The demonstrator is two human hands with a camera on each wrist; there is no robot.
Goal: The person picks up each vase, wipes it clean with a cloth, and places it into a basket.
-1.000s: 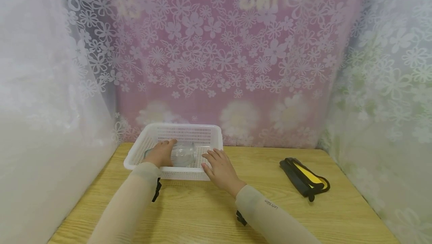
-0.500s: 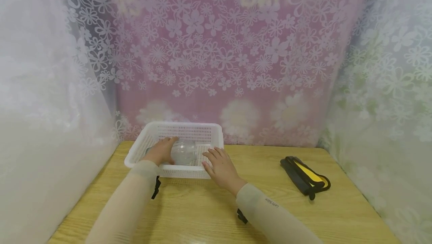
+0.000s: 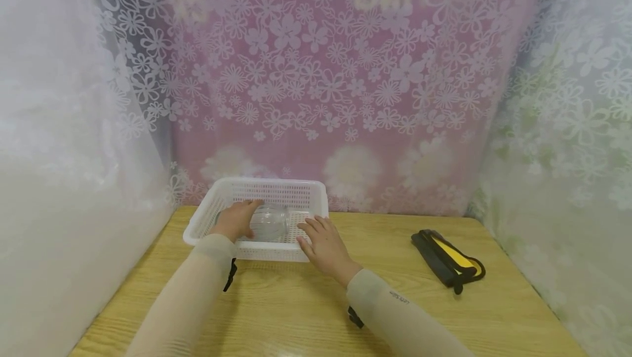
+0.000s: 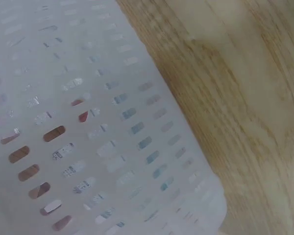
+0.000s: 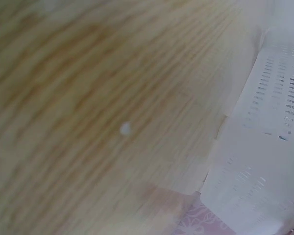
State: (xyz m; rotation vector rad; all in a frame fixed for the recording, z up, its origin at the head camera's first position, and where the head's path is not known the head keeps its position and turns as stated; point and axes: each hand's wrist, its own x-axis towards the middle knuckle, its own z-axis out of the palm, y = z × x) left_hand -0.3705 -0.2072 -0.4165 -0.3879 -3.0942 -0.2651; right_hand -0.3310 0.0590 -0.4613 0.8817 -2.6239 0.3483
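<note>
In the head view, a clear glass jar lies on its side inside a white plastic basket. My left hand reaches over the near rim and holds the jar around its left part, hiding that end. My right hand rests at the basket's front right corner with its fingers spread and fairly straight. Seen from the left wrist, the basket's slotted wall shows bits of the fingers and jar through its holes. The right wrist view has the basket's wall along its right side.
A black and yellow pouch with a cord loop lies at the right of the wooden table. Flower-patterned curtains enclose the table at the back and both sides.
The left hand and the jar have barely shifted within the basket. The right hand keeps its place at the corner; the whole head view has drifted slightly.
</note>
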